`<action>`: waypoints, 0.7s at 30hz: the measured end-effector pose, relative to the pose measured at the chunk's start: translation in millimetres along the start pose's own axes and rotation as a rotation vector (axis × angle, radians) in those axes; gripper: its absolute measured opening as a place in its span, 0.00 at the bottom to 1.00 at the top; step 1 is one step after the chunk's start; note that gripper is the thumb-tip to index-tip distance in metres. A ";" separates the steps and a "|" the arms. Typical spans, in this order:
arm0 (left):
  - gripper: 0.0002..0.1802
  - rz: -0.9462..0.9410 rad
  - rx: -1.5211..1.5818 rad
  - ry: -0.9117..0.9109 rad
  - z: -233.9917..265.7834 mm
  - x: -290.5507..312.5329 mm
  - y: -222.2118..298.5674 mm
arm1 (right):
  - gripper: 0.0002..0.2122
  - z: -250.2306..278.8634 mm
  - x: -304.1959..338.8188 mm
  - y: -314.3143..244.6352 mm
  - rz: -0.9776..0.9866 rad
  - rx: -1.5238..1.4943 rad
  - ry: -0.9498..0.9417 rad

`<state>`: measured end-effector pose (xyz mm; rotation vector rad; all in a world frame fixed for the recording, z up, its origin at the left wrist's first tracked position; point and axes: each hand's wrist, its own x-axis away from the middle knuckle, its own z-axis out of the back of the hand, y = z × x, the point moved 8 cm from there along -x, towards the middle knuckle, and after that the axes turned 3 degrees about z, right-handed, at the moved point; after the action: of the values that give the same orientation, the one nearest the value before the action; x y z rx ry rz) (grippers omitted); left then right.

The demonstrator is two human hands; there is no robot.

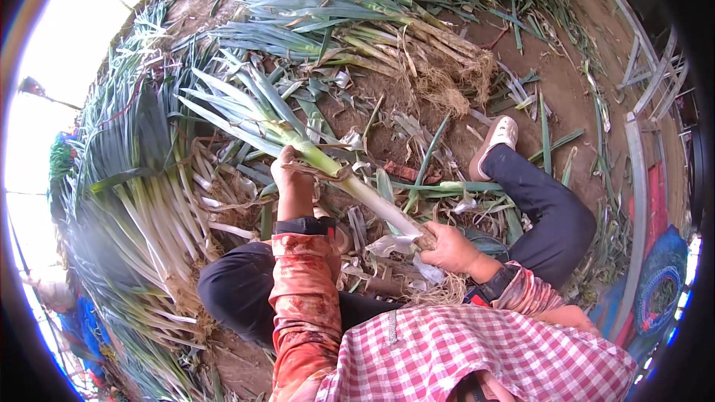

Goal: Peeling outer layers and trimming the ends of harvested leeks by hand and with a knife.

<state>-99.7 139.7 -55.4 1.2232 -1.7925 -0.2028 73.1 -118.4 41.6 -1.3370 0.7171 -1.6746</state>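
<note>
A large green onion (365,195) lies slantwise across my lap, its leaves toward the far left and its root end toward me on the right. My left hand (292,177) is closed round the stalk just below the green leaves. Around the lower end of the pale shank my right hand (454,250) is closed too. Dry, papery outer skin (392,244) hangs loose beside the right hand. A brown withered strip crosses the stalk between my hands. Stringy roots (439,290) show below the right hand.
A big heap of green onions with white shanks (160,208) lies at the left. An untrimmed bunch with earthy roots (454,67) lies on the soil ahead. Torn leaves and skins litter the ground around my legs. A metal frame (637,171) stands at the right.
</note>
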 end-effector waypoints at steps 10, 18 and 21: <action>0.08 0.629 0.072 0.038 7.4 37.2 -95.1 | 0.19 -27.7 11.0 -3.0 -0.201 -0.892 -0.314; 0.06 0.614 -0.780 -0.801 -17.2 168.4 -174.8 | 0.16 -8.1 -13.1 1.6 -0.165 -1.005 -0.245; 0.08 0.383 -1.181 -0.965 -14.9 195.2 -201.1 | 0.16 3.7 -23.7 -7.6 -0.105 -0.858 -0.191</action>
<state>27.2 -110.6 -48.2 -0.1486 -2.0230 -1.5538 76.1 -93.7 37.9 -2.1103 1.3485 -1.3134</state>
